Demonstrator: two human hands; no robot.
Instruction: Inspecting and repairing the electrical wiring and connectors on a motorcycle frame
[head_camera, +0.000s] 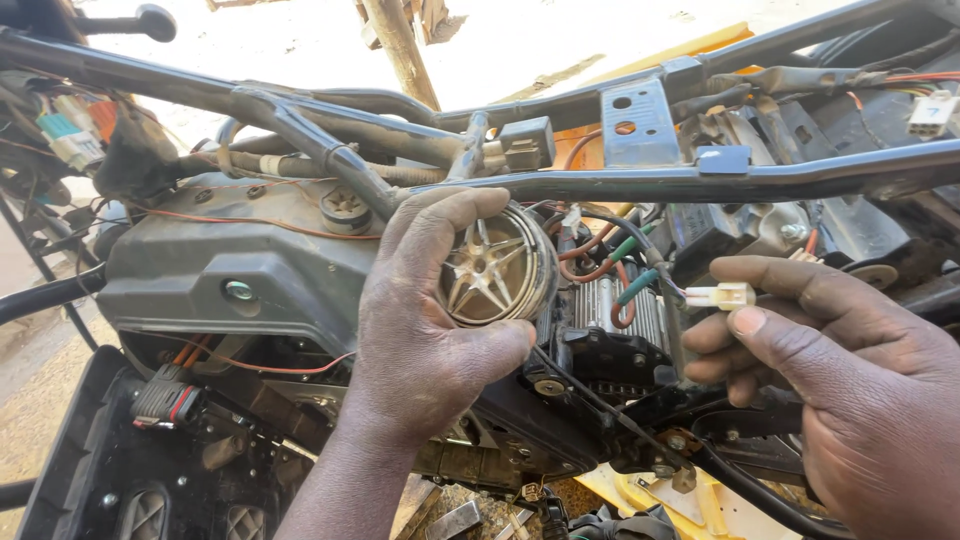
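Fingers of my left hand (425, 320) curl around one round metal horn (493, 268), clamped on its rim, its star-patterned face turned toward me, below the black frame tube (640, 183). My right hand (850, 370) sits to its right, thumb and fingers pinched together on one small white connector (722, 295), whose long axis runs left-right, pointing toward the horn. Between both hands lies one ribbed silver controller box (610, 310) under looped wires.

An open-air vehicle repair spot: a stripped scooter with a bare black tubular steel frame (560, 185), loose coloured wiring (610, 262) and grey plastic housing (230, 260) stands on sunlit sandy ground (300, 40).
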